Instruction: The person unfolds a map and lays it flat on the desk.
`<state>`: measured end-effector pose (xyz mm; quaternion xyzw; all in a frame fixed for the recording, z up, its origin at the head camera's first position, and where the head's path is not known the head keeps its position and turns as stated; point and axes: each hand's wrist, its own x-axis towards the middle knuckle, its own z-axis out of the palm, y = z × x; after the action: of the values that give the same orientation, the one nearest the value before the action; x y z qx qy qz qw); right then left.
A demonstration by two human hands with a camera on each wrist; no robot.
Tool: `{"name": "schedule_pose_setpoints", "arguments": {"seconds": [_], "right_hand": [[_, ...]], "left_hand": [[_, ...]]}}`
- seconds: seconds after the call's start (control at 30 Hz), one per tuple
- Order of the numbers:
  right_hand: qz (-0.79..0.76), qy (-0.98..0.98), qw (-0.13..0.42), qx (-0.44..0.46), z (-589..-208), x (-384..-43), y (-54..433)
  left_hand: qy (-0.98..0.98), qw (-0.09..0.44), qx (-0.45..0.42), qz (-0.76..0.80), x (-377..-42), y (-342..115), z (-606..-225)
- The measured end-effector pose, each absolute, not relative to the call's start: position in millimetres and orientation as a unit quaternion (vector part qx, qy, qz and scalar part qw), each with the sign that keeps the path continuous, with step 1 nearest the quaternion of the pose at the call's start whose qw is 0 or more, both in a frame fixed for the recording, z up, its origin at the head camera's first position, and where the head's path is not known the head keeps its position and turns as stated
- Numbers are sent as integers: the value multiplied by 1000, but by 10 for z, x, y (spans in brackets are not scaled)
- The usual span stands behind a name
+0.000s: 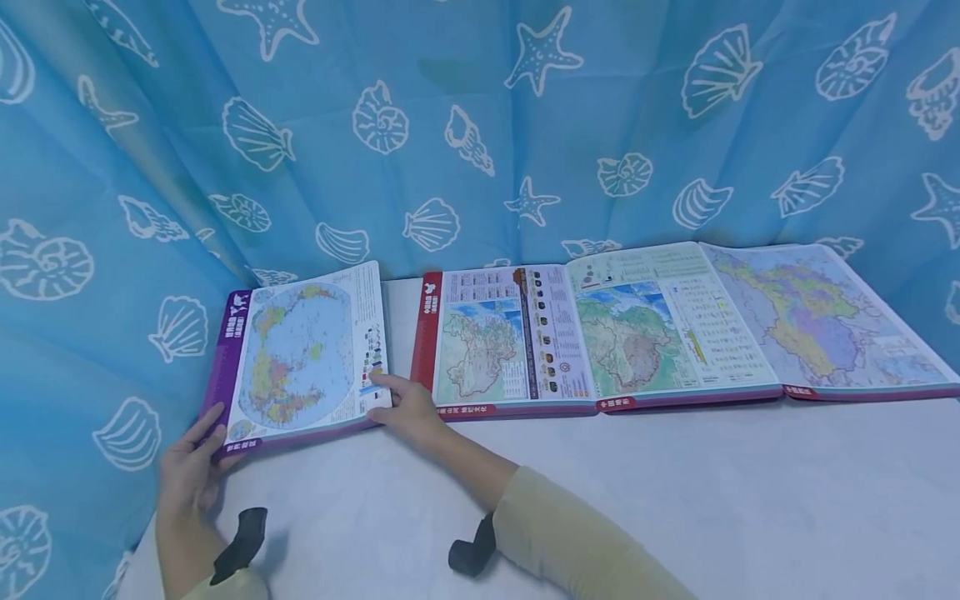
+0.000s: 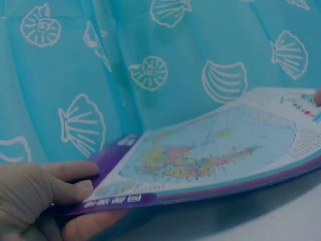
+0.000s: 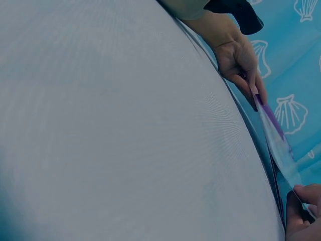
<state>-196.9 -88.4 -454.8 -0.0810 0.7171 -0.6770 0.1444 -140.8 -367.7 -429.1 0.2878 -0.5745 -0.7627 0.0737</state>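
Note:
A world map booklet [image 1: 296,358] with a purple spine strip lies at the left end of a row, its near-left corner lifted and the sheets bowed. My left hand [image 1: 187,467] pinches that corner, thumb on top and fingers underneath, as the left wrist view shows on the purple edge [image 2: 108,160]. At the booklet's right side, my right hand [image 1: 411,412] grips the near-right edge between thumb and fingers. In the right wrist view the booklet [image 3: 276,138] appears edge-on, stretched between both hands.
Right of it lie a red-spined map booklet [image 1: 480,358], a green relief map [image 1: 630,350] and a colourful political map [image 1: 813,325], side by side. A blue shell-print curtain [image 1: 465,200] hangs behind and at the left. White cloth [image 1: 675,483] covers the table.

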Motion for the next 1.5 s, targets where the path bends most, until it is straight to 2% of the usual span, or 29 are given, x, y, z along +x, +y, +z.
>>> {"name": "schedule_pose_setpoints", "arguments": {"seconds": [0.1,0.33,0.47,0.9,1.27,1.5], "right_hand": [[-687,709,143,-75,-4545,-1994,-868],[-692,693,193,-55,-4476,-2024,-781],[-699,683,204,-66,-4395,-2018,-728],[-661,735,127,-86,-4186,-1953,-669],[-689,723,46,-19,-3979,-1879,-443],[-681,731,33,6,-3882,-1852,-227]], "left_hand": [[-543,80,271,-791,-1396,-3666,-4285],[-522,89,274,-803,-1410,-3609,-4266],[-510,92,256,-816,-1442,-3559,-4261],[-505,84,213,-832,-1511,-3425,-4137],[-532,102,181,-821,-1582,-3084,-3832],[-571,99,159,-799,-1607,-2874,-3749]]}}
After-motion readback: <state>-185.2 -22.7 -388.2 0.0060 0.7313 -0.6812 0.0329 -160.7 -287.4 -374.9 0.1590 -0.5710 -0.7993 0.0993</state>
